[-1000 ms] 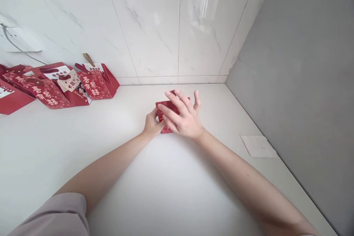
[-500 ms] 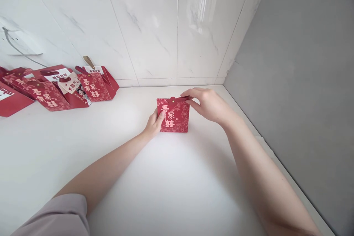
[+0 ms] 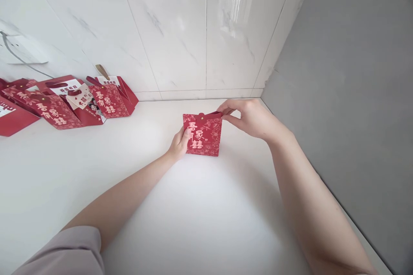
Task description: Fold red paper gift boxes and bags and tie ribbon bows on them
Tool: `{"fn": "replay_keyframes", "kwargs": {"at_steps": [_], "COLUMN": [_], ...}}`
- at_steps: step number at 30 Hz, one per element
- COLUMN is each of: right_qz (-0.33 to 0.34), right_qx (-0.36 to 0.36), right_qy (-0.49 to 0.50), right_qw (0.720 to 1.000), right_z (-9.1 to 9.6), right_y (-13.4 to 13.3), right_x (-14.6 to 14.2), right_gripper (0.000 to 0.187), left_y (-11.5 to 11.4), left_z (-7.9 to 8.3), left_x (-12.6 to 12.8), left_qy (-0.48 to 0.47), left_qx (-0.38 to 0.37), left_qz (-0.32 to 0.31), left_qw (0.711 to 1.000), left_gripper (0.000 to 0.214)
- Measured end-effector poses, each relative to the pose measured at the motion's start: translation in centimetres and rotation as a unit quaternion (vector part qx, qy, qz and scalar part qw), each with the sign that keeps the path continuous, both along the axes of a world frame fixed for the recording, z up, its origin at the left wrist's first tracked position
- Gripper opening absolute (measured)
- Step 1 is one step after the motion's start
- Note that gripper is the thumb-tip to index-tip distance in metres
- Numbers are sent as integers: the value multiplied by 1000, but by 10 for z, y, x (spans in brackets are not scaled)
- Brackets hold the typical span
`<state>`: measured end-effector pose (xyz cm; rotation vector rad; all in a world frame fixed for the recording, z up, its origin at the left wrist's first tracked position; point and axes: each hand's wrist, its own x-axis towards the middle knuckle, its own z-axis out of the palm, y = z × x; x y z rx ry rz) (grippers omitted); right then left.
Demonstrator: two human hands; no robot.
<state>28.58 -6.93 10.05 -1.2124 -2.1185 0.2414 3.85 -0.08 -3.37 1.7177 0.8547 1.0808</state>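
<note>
A red gift box (image 3: pixel 208 137) with a floral pattern, pale pink Chinese characters and a small gold stud at its top edge stands upright on the white tabletop. My left hand (image 3: pixel 179 142) is closed around its left side, thumb on the front face and the other fingers hidden behind. At the upper right corner my right hand (image 3: pixel 247 116) pinches the end of the dark red strap (image 3: pixel 213 115) that runs along the box's top, thumb and fingertips together there.
Several red gift boxes, one patterned box (image 3: pixel 111 102) among them, stand in a row at the left against the marbled tile wall (image 3: pixel 174 30). A grey cable (image 3: pixel 19 58) hangs from a wall socket. A grey panel (image 3: pixel 348 73) borders the table on the right.
My right hand has slid a little to the right along the strap to the box's corner. My left hand keeps its hold, and the box has turned very slightly.
</note>
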Motion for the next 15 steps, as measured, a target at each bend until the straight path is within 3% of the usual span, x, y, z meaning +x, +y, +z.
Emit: {"fn": "replay_keyframes", "kwargs": {"at_steps": [15], "right_qz": [77], "right_qx": [-70], "right_qy": [-1], "right_qw": [995], "right_z": [1], "right_y": [-4], "right_x": [-8], "right_gripper": [14], "left_y": [-2], "left_z": [10], "left_x": [-1], "left_qy": [-70], "left_qx": [-93], "left_qz": [14], "left_qw": [993], "left_gripper": [63]}}
